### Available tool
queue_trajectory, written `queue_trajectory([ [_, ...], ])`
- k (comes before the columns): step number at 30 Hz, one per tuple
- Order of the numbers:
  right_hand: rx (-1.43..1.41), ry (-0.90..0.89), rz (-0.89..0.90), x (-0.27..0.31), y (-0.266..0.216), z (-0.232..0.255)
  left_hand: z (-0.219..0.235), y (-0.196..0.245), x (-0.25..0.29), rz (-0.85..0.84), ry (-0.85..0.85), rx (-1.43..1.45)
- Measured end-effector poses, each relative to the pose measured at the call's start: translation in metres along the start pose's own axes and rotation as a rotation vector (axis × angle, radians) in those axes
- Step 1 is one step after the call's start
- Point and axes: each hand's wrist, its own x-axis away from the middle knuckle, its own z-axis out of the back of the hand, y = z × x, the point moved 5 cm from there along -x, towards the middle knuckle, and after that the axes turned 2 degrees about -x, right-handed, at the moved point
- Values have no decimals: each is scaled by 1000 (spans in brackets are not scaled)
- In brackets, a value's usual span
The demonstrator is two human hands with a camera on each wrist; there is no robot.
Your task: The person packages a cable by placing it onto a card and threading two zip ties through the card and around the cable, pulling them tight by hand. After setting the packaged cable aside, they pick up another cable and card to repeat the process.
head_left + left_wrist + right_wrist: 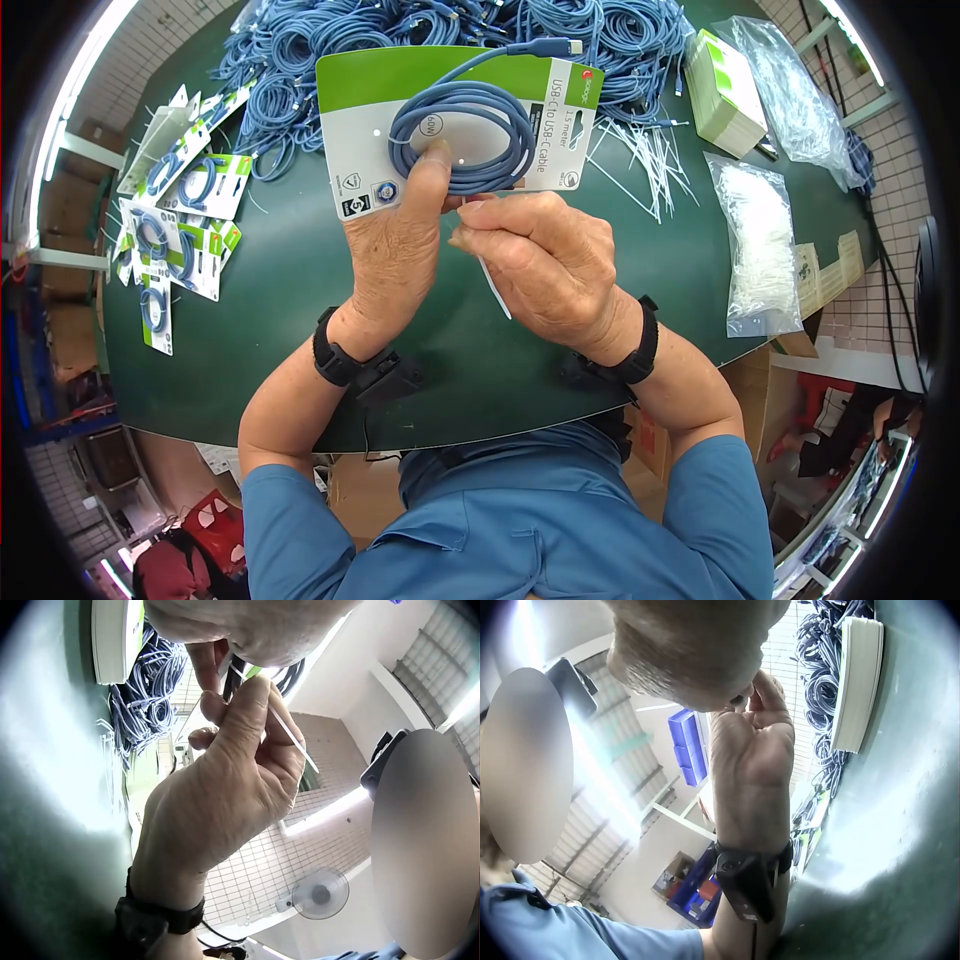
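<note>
My left hand (395, 245) holds up a green-and-white packaging card (350, 135), its thumb pressing the lower part of a coiled blue USB-C cable (462, 98) on the card's front. One cable plug (555, 47) sticks out along the top edge. The card is printed as a 1.5 meter USB-C to USB-C cable. Close under the card's lower edge, my right hand (548, 265) pinches a thin white cable tie (496, 290) between thumb and forefinger. The tie's free end points down, and in the left wrist view the tie (295, 741) juts from the fingertips. The left fingers are hidden behind the card.
A big heap of coiled blue cables (345, 35) lies at the back of the green table (300, 390). Carded cables (205, 187) are piled at left. Loose white ties (645, 170), a card stack (715, 110) and a bag of ties (757, 250) lie at right.
</note>
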Motion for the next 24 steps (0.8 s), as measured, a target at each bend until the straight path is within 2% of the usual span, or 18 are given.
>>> queue_trajectory([
  [2,-8,2,19,0,-1,0,-2,-1,0,67,3,47],
  [6,-32,9,44,1,0,1,-4,2,1,21,-75,19],
  [11,-56,3,56,1,4,-1,-3,0,1,60,-88,14],
  [14,-67,18,27,1,9,-3,0,-1,0,-28,-10,6],
  [19,-82,27,22,-2,7,-1,4,-9,0,-111,-27,-68],
  [22,-174,77,-372,5,20,3,0,-10,5,2,-21,-8],
  [24,-151,65,-325,4,27,5,-2,-12,7,33,-29,19],
])
